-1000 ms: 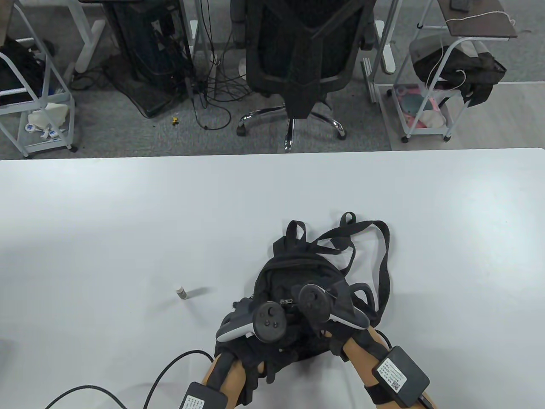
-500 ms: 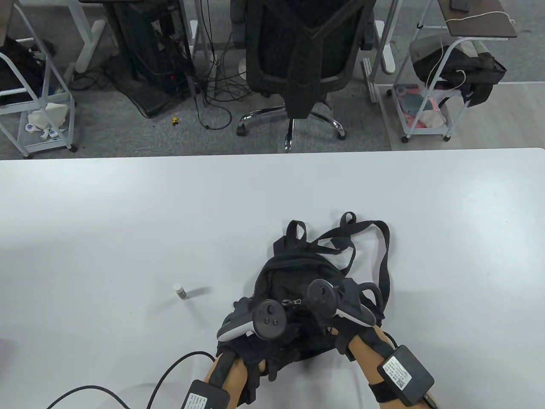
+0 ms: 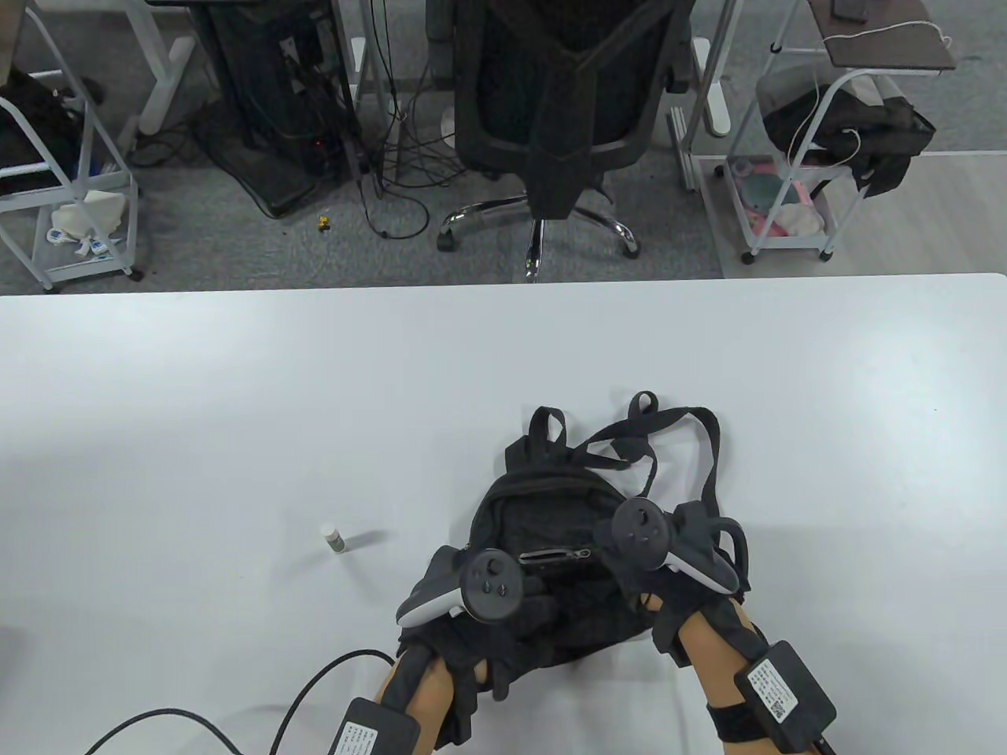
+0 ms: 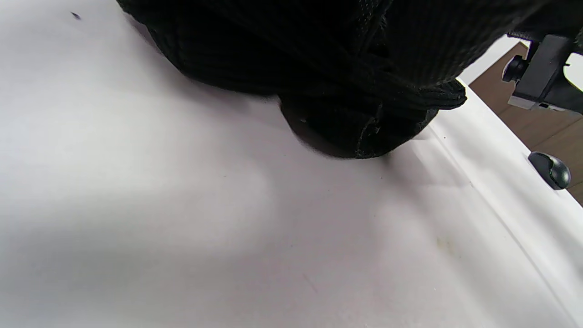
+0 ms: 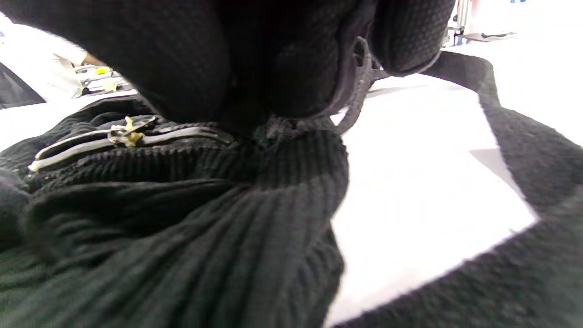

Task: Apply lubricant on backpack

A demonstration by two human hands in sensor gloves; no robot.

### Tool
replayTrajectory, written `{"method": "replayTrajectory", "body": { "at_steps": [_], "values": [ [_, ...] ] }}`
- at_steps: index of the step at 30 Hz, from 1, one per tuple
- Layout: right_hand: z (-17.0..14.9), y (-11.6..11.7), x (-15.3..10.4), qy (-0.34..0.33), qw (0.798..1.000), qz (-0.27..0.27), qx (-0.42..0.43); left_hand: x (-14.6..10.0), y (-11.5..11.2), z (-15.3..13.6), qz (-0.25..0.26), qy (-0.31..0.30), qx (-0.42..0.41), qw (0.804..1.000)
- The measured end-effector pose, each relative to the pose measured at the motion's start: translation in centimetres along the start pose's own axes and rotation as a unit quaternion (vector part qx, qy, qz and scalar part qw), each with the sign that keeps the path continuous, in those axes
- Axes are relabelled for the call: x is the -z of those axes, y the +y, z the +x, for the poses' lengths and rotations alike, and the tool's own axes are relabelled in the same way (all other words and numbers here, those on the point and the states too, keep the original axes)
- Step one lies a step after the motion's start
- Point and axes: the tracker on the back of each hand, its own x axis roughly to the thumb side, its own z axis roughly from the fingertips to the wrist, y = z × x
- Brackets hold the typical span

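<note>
Step in hand: prepping the zipper (image 3: 555, 557), looks like. Lubricant not picked up yet, so probably early in the task.

Backpack (image 3: 543, 519): lying flat near the front edge of the surface (image 3: 236, 393), a bit right of centre, straps trailing toward the far side.

Zipper: partly open on the front pocket, pale teeth and slider showing between the two hands (clearest in the right wrist view (image 5: 123, 134)).

Left hand (image 3: 464, 621): resting on the near-left part of the backpack, pressing it down by the look of it; can't tell how the fingers lie, too much black on black.

Right hand (image 3: 669, 574): on the backpack's right side by the strap (image 3: 712, 472), fingers bunched against the fabric at the zipper's end; holding cloth or the pull, can't tell which.

Lubricant bottle (image 3: 333, 539): tiny, white cap on, standing upright on the surface, left of the backpack and apart from it.

Contents: bottle too small to see inside; pocket interior just dark.

Next move: probably one hand off the backpack to fetch and uncap the bottle, other keeping the zipper exposed (tiny thing, easy to knock over).
</note>
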Motion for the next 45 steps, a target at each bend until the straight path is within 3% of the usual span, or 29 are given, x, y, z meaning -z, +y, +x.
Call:
{"method": "replayTrajectory", "body": {
  "at_steps": [14, 25, 29, 37, 40, 42, 45],
  "values": [
    [-4.3, -0.5, -0.1, 0.060, 0.995, 0.048, 0.059, 0.0, 0.1, 0.0, -0.001, 0.001, 0.001, 1.000],
    [-5.1, -0.3, 0.0, 0.068, 0.993, 0.066, 0.073, 0.0, 0.1, -0.2, 0.004, -0.003, -0.004, 1.000],
    [-5.1, -1.4, -0.5, 0.055, 0.994, 0.050, 0.085, -0.1, 0.1, -0.3, 0.010, -0.019, -0.028, 0.999],
    [-4.4, -4.9, -2.0, 0.006, 0.987, -0.010, 0.159, -1.8, 2.0, -0.3, 0.085, -0.070, -0.083, 0.990],
    [-4.2, -5.7, -2.8, -0.029, 0.982, -0.009, 0.188, -3.0, 3.0, -0.6, 0.143, -0.110, -0.144, 0.973],
    [-4.4, -5.8, -3.6, -0.051, 0.973, -0.036, 0.221, -4.0, 3.6, -1.0, 0.194, -0.131, -0.164, 0.958],
    [-4.4, -5.1, -4.6, -0.088, 0.946, -0.079, 0.303, -5.2, 4.4, -1.7, 0.276, -0.158, -0.193, 0.928]
  ]
}}
